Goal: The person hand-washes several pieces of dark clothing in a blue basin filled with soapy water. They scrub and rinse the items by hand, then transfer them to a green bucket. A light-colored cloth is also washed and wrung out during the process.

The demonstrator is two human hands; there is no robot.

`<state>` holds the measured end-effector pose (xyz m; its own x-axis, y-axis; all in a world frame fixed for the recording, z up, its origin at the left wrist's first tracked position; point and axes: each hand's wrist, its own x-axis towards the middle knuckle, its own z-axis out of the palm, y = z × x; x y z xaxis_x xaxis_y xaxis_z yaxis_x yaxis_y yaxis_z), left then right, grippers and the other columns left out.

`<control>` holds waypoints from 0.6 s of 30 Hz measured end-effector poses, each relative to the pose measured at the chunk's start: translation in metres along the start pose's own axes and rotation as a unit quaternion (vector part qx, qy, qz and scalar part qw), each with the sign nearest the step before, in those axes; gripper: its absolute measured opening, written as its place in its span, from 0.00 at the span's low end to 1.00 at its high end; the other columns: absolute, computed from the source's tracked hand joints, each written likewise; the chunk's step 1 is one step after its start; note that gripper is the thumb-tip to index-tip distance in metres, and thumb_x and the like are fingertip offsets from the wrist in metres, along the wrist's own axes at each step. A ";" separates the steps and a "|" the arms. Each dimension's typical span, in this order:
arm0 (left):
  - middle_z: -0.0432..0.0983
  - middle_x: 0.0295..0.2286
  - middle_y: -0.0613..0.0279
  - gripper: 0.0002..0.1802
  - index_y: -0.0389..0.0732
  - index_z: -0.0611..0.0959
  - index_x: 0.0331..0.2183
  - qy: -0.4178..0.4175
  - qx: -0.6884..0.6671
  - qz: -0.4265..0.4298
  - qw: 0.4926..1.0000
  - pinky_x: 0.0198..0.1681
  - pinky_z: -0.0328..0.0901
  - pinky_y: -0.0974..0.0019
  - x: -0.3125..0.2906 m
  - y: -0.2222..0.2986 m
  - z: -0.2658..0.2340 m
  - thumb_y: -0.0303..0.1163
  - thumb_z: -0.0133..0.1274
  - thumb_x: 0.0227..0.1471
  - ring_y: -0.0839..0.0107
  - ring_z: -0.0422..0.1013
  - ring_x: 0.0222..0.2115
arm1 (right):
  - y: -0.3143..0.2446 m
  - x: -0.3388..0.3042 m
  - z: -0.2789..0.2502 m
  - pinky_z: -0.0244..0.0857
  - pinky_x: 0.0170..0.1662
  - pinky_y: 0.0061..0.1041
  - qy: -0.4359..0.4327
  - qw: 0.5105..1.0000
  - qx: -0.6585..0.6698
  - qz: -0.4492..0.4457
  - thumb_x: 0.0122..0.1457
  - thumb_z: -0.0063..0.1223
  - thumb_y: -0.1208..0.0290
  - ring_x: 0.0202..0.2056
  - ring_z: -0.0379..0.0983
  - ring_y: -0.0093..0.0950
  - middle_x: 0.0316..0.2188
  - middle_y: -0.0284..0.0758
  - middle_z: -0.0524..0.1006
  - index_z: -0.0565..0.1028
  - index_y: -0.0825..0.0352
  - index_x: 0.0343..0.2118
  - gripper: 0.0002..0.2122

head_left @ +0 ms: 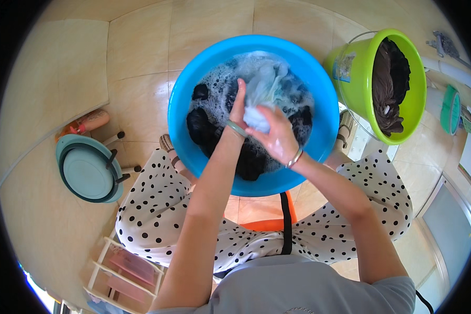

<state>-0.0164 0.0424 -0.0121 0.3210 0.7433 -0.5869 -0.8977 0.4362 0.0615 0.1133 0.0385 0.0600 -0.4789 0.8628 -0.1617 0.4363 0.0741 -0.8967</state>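
Leaning forward in a grey shirt (293, 288), nearest the camera, with both bare forearms (206, 204) stretched down over a blue basin (175, 120). Gripping a white bundle (257, 120) in the right hand (277, 135), with fingers bent over its top and thumb along its lower side, presumably to stop something so wet from slipping away. Bringing the left hand (237, 107) against or just beside the bundle's other side, with one digit raised straight; cannot tell whether spread or curled otherwise. Holding the bundle just above the suds, well inside the rim, likely to let drips fall back. Showing pale cloth (269, 83) amid the foam beyond, perhaps joined to the bundle; cannot tell. Soaking nearer and leftward, dark clothes (200, 125). Straddling the basin in dotted trousers (152, 209), apparently seated on an orange stool (261, 225), probably for easy reach. Standing just beside the basin on the right, a green bucket (361, 83) with brown cloth (384, 99) inside, seemingly placed for handiness. Farther left, propped near the wall, a pale green folding tub (89, 172).
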 end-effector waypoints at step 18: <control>0.69 0.47 0.63 0.22 0.42 0.69 0.52 0.010 0.057 0.149 0.987 0.52 0.62 0.68 -0.040 -0.042 -0.005 0.44 0.37 0.62 0.71 0.66 0.47 | -0.064 0.008 0.026 0.63 0.20 0.30 0.107 0.971 -0.119 -0.180 0.45 0.61 0.68 0.21 0.68 0.31 0.18 0.32 0.67 0.70 0.62 0.18 0.09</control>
<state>0.0066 -0.0081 0.0047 0.0398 0.8376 -0.5448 -0.9111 0.2543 0.3245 0.0621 0.0276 0.1057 -0.4756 0.8414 0.2564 0.4453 0.4817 -0.7548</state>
